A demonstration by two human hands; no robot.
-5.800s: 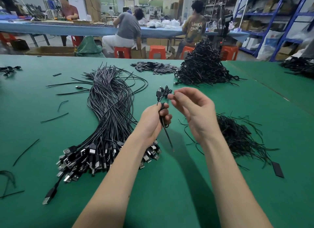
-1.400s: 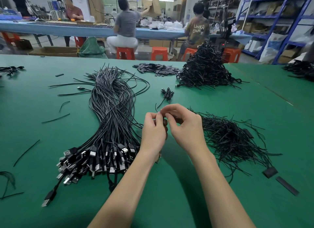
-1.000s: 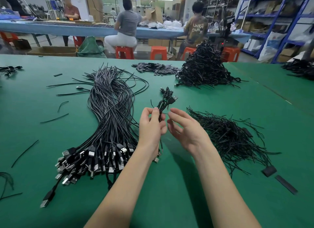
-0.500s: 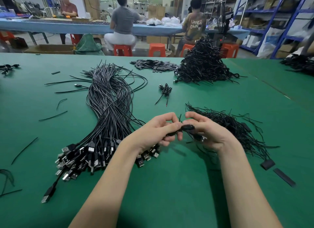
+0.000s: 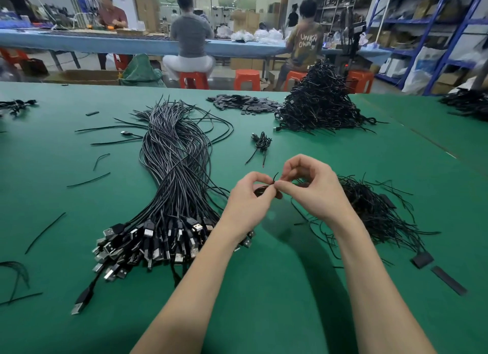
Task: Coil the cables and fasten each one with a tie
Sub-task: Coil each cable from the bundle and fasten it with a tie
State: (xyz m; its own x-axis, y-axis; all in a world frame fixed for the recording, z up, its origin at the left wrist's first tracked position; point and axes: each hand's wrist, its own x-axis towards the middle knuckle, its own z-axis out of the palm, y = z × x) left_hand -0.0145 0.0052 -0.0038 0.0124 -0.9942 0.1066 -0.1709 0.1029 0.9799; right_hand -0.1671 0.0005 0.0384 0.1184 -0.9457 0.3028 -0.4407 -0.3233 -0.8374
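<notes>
Raised off the green felt-covered desk (image 5: pixel 264 287) since half a second ago, both hands, and drawn closer, fingertips now meeting above the surface. Left hand (image 5: pixel 247 203) curled, thumb and forefinger pinching a small coiled black cable (image 5: pixel 261 189), mostly hidden inside the fingers. Right hand (image 5: pixel 314 190) curled too, pinching the thin black wire tie (image 5: pixel 274 178) at the coil, one short end poking up between the two hands. Whether twisted tight yet, cannot tell.

Left of the hands, a long bundle of loose black cables with USB plugs (image 5: pixel 171 184), plugs fanned toward the near edge. Just right of the hands, a scattered heap of thin black wire ties (image 5: pixel 375 208). Farther back, one finished tied coil (image 5: pixel 260 143) lying alone, and beyond it a tall pile of tied black coils (image 5: pixel 319 102). Beside that pile, a flat spread of small black strips (image 5: pixel 243 102).
</notes>
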